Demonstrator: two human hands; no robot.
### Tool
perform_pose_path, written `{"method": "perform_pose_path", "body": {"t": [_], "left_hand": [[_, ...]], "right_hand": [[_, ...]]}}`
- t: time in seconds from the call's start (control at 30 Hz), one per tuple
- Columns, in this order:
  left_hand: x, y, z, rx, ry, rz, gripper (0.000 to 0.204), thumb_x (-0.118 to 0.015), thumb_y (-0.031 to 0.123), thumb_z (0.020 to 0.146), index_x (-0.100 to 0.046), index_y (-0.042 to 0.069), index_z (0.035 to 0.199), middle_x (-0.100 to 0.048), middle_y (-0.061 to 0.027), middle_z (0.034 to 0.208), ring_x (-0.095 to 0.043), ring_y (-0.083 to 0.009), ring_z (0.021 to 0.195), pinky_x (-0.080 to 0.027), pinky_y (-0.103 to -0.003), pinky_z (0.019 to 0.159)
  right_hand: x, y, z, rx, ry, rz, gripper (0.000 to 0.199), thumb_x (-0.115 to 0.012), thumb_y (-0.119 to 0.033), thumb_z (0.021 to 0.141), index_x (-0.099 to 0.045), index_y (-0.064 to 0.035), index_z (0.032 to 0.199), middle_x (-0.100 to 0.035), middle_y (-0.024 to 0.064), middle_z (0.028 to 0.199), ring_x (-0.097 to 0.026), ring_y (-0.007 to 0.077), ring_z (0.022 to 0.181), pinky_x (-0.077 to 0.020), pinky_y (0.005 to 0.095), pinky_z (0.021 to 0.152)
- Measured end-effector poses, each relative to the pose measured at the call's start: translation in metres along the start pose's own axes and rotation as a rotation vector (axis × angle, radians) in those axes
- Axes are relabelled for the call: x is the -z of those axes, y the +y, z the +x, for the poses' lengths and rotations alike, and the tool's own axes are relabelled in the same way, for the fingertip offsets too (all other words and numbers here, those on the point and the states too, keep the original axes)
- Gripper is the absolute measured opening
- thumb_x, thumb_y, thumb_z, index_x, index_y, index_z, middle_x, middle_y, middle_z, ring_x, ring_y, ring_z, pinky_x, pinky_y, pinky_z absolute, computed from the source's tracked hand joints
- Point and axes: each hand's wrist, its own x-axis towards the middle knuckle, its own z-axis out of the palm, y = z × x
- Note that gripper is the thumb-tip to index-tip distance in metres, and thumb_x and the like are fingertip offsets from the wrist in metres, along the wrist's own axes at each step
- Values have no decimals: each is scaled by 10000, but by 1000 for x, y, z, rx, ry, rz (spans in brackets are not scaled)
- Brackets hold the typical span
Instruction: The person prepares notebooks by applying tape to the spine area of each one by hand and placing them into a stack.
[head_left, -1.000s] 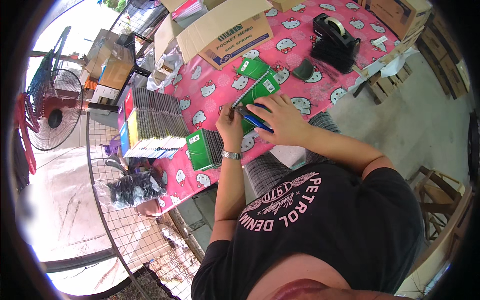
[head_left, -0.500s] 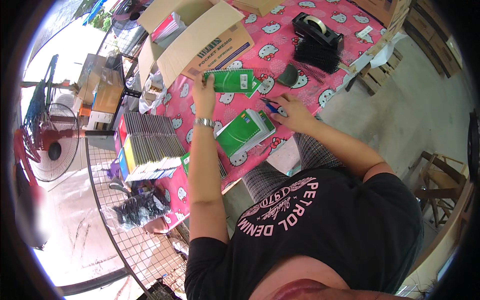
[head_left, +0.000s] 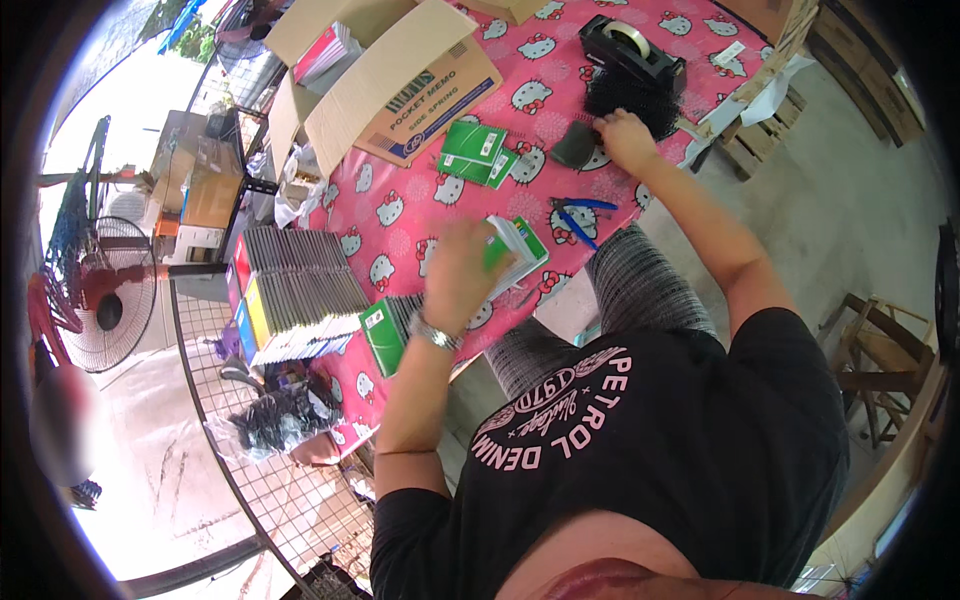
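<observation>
My left hand (head_left: 462,268), smeared by motion, is over the near-left side of a stack of green-covered memo pads (head_left: 527,240) with white pages; its fingers are not clear. My right hand (head_left: 627,142) is at the near edge of a heap of black spiral binding coils (head_left: 640,100), fingertips drawn together; what they pinch, if anything, is hidden. Beside those fingers lies a dark green, rounded object (head_left: 575,146). Blue-handled pliers (head_left: 577,222) rest on the table near its front edge. Further back, green spiral notepads (head_left: 476,150) overlap each other.
An open cardboard box (head_left: 430,100) with notepads inside stands at the far left. A black tape dispenser (head_left: 635,55) sits behind the coils. Bound notebooks in tall rows (head_left: 305,285) and more green pads (head_left: 382,338) occupy the left side. The pink patterned tablecloth (head_left: 390,208) covers the table.
The left hand has let go of the green spiral notepad, now lying with the others, and come nearer to the stack. My right hand has released the pliers and moved to the coils.
</observation>
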Motion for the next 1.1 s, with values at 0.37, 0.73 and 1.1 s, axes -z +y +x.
{"method": "perform_pose_path", "body": {"t": [0.37,0.73,1.1], "left_hand": [[-22,-10,-49,5,88,-147,263,-671,76,799,-673,75,1062,-698,-119,1024,-675,-275,862,-542,-383,778],[2,-21,-37,35,-137,-175,342,-673,137,831,-661,138,1172,-704,-127,1006,-689,-297,833,-548,-384,749],[-4,-23,-33,-101,-149,-33,465,-689,167,811,-574,122,1259,-691,-134,1001,-677,-308,802,-549,-408,703]], "right_hand": [[92,-92,-2,53,240,654,231,-534,-146,898,-600,-41,1093,-599,215,960,-612,413,868,-496,490,763],[89,-135,-38,94,-28,1052,234,-578,-142,911,-642,-27,1104,-672,191,936,-659,323,865,-512,378,758],[94,-147,-59,-39,-201,1180,262,-573,-163,941,-625,-25,1158,-648,111,847,-619,172,730,-490,314,668]]}}
